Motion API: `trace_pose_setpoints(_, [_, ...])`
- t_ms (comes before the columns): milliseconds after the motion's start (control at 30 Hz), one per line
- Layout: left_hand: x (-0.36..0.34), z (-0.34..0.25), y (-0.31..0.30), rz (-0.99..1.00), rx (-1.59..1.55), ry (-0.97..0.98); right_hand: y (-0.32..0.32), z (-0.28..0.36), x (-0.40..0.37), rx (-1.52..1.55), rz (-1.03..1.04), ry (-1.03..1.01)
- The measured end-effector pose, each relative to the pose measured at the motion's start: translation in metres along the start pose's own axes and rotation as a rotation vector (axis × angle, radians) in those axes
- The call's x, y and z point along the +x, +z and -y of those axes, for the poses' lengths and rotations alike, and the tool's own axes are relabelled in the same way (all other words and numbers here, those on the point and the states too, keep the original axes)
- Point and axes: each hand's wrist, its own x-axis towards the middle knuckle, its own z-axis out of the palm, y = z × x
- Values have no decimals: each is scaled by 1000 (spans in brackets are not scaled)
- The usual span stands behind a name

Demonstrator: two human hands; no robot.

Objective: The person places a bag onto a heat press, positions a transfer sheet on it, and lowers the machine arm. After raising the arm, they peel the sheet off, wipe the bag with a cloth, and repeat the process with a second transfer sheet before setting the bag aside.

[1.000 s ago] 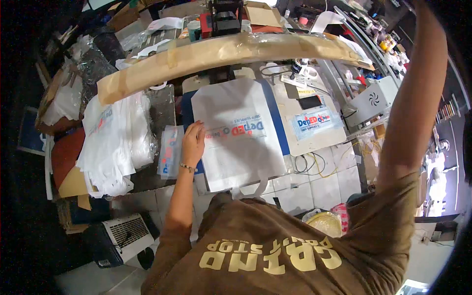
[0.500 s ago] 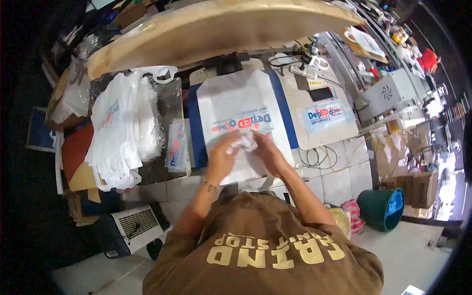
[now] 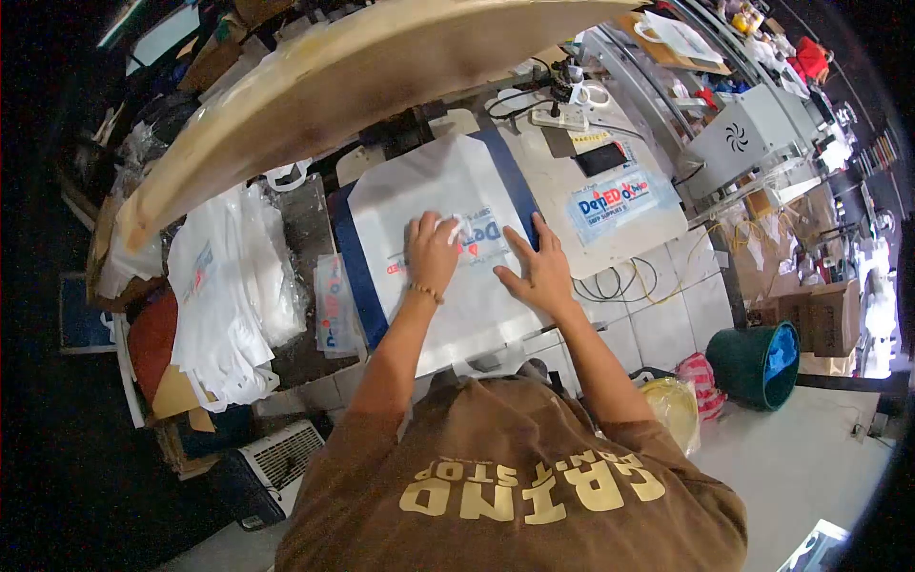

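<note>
A white bag (image 3: 410, 186) lies flat on a blue-edged pad (image 3: 355, 250) in front of me. On the bag sits a clear film (image 3: 489, 236) with mirror-reversed red and blue lettering. My left hand (image 3: 432, 253) rests on the film's left part, its fingers bent over a small crumpled white wad (image 3: 448, 227), mostly hidden. With fingers spread, my right hand (image 3: 538, 272) lies flat across the bag's right edge, beside the lettering.
A large curved board (image 3: 362, 67) hangs over the far side. Stacked white bags (image 3: 214, 305) lie at left, near another printed film (image 3: 334, 303). At right are printed film sheets (image 3: 618, 205), a black phone (image 3: 600, 160) and a power strip (image 3: 560, 116). A green bin (image 3: 753, 367) stands on the floor.
My hands were together over the lettering around the white wad. Now they are apart, the left on the film with the wad, the right spread at the bag's edge. The view has shifted.
</note>
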Motion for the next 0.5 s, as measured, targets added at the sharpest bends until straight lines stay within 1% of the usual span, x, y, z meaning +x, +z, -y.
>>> trace_pose_setpoints(67, [-26, 6, -12, 56, -60, 100, 4, -4, 2, -14, -20, -16])
trace_pose_setpoints(100, [-39, 13, -18, 19, -89, 116, 5, -6, -1, -26, -21, -26])
trace_pose_setpoints(133, [-37, 25, -24, 27, -89, 120, 4, -4, 0, -22, -22, -17])
trace_pose_setpoints(200, [-28, 43, -29, 122, -3, 21, 2, -3, -1, -28, -4, -14])
trace_pose_setpoints(233, [-11, 38, -20, 87, -67, 11, 3, -3, -4, -27, -2, -4])
trace_pose_setpoints(267, [3, 29, 0, 92, -68, 16, 3, -4, -3, -31, 2, 0])
trace_pose_setpoints(333, [15, 7, 42, 25, -49, 158, 7, -4, -2, -30, 3, 9])
trace_pose_setpoints(367, [7, -9, 39, 33, -52, 164, 9, -5, -4, -40, 13, 17])
trace_pose_setpoints(433, [-10, -42, 19, 109, -151, 142, 6, -7, -2, -56, 25, 16])
trace_pose_setpoints(467, [-12, -32, 15, 111, -154, 142, 5, -6, -1, -61, 9, 12])
trace_pose_setpoints(500, [-16, -8, 3, 132, -128, 116, 3, -3, -3, -62, -2, 9])
